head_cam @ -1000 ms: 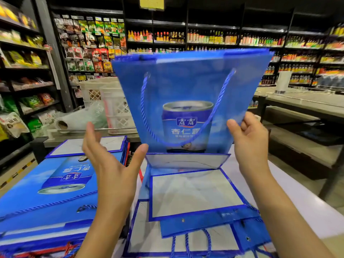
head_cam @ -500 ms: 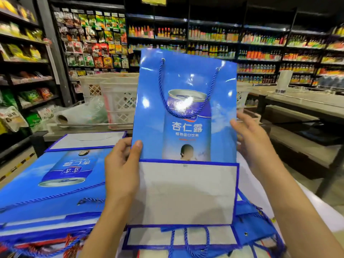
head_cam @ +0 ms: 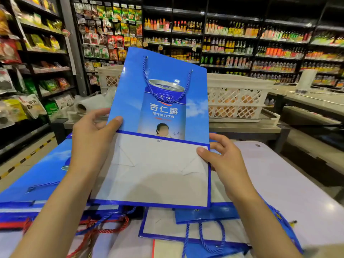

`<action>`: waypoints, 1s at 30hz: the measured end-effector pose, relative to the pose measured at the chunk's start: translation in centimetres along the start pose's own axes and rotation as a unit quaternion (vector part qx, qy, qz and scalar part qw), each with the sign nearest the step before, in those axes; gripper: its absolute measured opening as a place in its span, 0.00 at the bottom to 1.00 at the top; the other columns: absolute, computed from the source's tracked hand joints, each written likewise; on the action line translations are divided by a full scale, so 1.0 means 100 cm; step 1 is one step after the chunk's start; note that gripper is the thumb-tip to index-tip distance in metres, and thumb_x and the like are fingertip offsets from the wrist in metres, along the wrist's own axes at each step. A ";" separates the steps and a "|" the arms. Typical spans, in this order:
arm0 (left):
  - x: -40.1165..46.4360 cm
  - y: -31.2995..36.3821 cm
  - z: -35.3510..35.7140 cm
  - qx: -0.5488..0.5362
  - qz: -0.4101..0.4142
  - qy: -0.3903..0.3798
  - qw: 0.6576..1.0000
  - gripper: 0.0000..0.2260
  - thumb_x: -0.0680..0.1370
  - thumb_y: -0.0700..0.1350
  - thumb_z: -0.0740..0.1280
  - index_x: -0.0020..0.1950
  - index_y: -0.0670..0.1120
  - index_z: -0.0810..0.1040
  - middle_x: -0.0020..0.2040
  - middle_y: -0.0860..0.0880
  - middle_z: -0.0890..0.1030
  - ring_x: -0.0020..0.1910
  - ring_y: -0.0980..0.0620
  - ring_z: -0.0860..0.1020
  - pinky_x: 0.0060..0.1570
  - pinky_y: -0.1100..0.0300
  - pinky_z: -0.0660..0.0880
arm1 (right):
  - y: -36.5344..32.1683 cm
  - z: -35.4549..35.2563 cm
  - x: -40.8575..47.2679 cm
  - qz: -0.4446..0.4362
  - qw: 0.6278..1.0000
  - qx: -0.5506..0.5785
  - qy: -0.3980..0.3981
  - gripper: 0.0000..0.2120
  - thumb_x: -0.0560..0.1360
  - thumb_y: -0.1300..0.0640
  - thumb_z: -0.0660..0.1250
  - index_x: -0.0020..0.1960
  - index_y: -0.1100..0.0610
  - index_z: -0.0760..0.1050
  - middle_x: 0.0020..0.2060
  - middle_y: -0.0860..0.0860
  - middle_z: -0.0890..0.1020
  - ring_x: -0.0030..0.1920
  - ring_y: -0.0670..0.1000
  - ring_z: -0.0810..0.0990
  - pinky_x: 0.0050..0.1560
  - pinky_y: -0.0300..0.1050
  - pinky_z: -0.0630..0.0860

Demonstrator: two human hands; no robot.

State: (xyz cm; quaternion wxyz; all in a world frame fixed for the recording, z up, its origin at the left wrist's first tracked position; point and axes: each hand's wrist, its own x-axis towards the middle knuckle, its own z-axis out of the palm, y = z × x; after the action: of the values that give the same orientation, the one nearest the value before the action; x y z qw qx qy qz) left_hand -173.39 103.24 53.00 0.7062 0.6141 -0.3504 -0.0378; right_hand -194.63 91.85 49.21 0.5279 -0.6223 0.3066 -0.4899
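Between both hands [head_cam: 93,138] [head_cam: 226,161], flat gift bag [head_cam: 160,112], fingers [head_cam: 115,122] pinching edges

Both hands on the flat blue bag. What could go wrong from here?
1. The left hand and right hand pinch the blue bag only at its side edges by the fold, so the tall top may flop and crease.
2. Loose cords of the bags lying below could snag its lower edge when it is set down.
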 end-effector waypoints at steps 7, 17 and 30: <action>0.032 -0.013 -0.069 0.121 -0.054 -0.048 0.990 0.13 0.72 0.44 0.74 0.53 0.54 0.79 0.46 0.50 0.84 0.42 0.51 0.82 0.44 0.55 0.76 | 0.000 0.070 -0.003 -0.004 1.000 0.011 -0.020 0.15 0.72 0.62 0.72 0.56 0.55 0.74 0.42 0.50 0.82 0.36 0.44 0.82 0.41 0.39 0.78; 0.044 -0.052 -0.144 0.287 -0.118 -0.123 0.943 0.12 0.70 0.48 0.77 0.46 0.59 0.77 0.35 0.62 0.82 0.43 0.50 0.79 0.43 0.60 0.74 | 0.038 0.145 -0.023 0.027 0.997 -0.045 -0.057 0.08 0.71 0.58 0.72 0.44 0.49 0.74 0.37 0.48 0.83 0.39 0.48 0.82 0.42 0.41 0.78; 0.034 -0.064 -0.156 0.334 -0.152 -0.160 0.916 0.42 0.63 0.76 0.65 0.70 0.51 0.71 0.65 0.48 0.74 0.53 0.51 0.72 0.55 0.53 0.67 | 0.032 0.162 -0.041 0.130 0.981 -0.048 -0.134 0.09 0.77 0.51 0.65 0.55 0.43 0.69 0.57 0.46 0.76 0.55 0.48 0.78 0.53 0.48 0.80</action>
State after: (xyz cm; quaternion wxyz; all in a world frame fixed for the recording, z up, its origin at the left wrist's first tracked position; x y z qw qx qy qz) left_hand -160.00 113.16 48.82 0.3804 0.8459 -0.3529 -0.1234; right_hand -180.48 100.48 45.61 0.5932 -0.6614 0.3348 -0.3140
